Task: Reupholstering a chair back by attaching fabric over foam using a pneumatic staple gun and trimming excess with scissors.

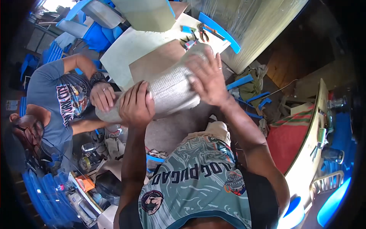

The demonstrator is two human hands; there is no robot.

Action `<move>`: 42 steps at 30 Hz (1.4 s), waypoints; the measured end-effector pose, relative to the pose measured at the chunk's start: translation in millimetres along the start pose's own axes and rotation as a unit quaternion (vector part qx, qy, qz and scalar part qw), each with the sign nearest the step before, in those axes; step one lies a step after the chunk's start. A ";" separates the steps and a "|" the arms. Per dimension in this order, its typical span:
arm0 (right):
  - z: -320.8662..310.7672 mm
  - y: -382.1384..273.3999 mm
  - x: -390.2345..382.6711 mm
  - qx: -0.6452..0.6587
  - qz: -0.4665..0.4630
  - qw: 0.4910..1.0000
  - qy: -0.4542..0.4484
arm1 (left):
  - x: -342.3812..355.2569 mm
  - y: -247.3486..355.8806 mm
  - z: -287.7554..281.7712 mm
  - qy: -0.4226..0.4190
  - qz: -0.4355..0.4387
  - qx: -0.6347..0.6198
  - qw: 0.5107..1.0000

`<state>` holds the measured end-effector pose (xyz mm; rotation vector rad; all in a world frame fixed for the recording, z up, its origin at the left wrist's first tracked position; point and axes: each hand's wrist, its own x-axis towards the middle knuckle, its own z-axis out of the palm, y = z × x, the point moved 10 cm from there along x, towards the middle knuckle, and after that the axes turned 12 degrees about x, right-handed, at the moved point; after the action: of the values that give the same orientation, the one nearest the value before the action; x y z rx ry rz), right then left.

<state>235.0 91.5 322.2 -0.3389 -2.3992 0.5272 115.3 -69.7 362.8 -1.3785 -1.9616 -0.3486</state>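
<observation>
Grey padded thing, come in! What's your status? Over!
Left hand curled over grey padded thing; right hand touching, blurred. Co-worker's hand near its left end.

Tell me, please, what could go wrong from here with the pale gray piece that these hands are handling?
The right hand is blurred on the pale gray piece, perhaps moving, so its hold might slip.

A co-worker's hand is at the piece's other end, near the left hand; uneven pulling could twist it.

The upper end is close to pliers on the white table; a swing might knock them.
</observation>
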 end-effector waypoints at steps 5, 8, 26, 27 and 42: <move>68.0 -118.5 -7.7 0.139 -0.053 0.975 -0.164 | 4.6 -22.4 -1.0 0.052 0.030 -0.030 0.998; 33.1 -133.8 -1.0 0.225 -0.164 0.952 -0.129 | 0.5 -33.4 -12.8 0.121 0.036 -0.059 0.990; 6.0 2.5 86.4 0.230 -0.252 0.867 -0.363 | -6.2 48.8 -21.4 0.127 -0.264 0.062 0.954; 4.1 2.5 86.8 0.233 -0.281 0.863 -0.348 | 5.3 72.8 -15.7 0.122 -0.219 0.066 0.966; 22.8 6.0 88.4 0.244 -0.333 0.793 -0.448 | -155.1 -3.7 128.6 0.267 -0.625 -0.145 0.719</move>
<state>154.1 122.8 351.3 1.2096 -2.8151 1.0806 90.5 -107.3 166.3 0.2023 -2.0359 -1.5143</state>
